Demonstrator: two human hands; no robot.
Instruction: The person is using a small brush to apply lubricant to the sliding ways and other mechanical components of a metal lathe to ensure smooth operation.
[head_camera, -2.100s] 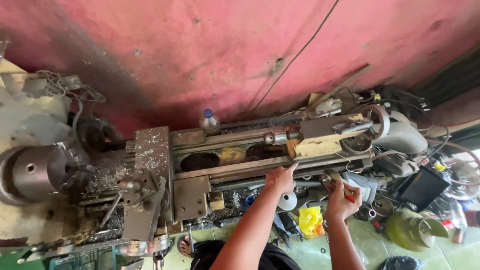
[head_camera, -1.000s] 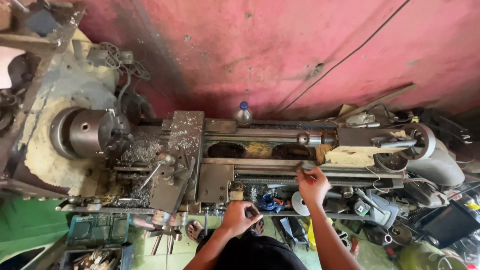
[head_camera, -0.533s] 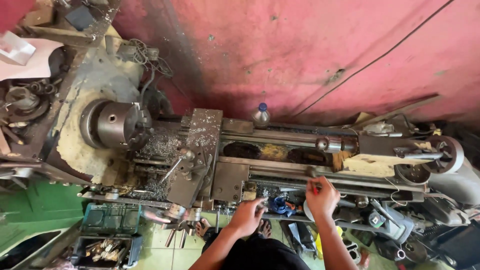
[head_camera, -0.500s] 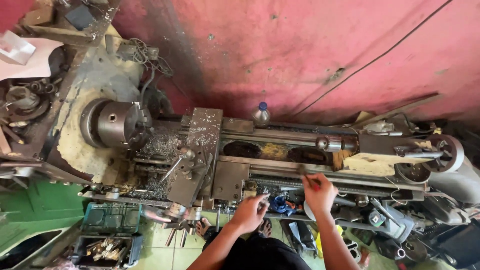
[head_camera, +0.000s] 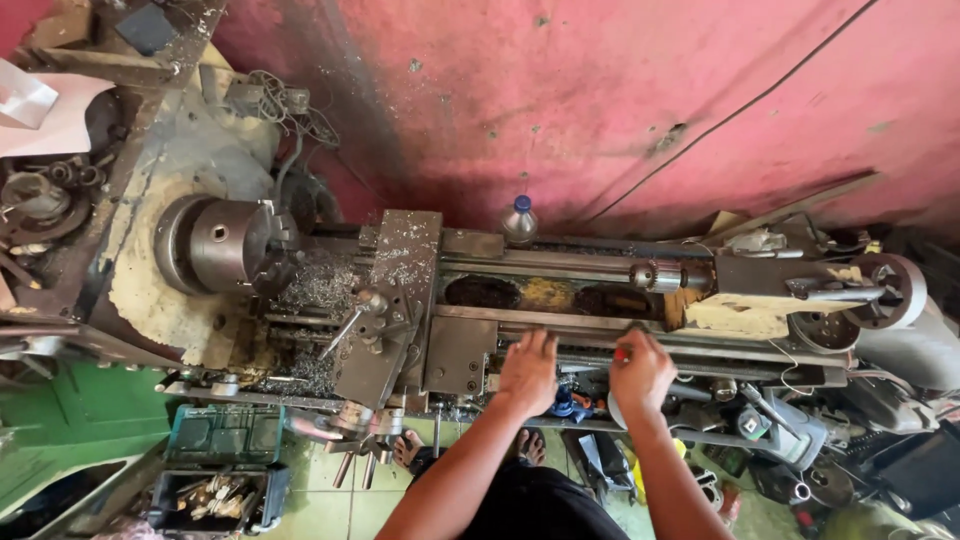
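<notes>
Resting on the lathe bed (head_camera: 560, 318), left hand (head_camera: 527, 370) and right hand (head_camera: 642, 372).

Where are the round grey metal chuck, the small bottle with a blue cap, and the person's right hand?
round grey metal chuck (head_camera: 222, 243), head view, on its flat front face.
small bottle with a blue cap (head_camera: 519, 220), head view, on its body below the cap.
right hand (head_camera: 641, 370), head view, on the back of the hand.

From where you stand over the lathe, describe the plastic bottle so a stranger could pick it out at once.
Start at the long grey lathe set against the pink wall. Behind its bed, just right of the swarf-covered carriage, stands a small clear bottle. Its blue cap sets it apart from the dull metal around it.
</notes>
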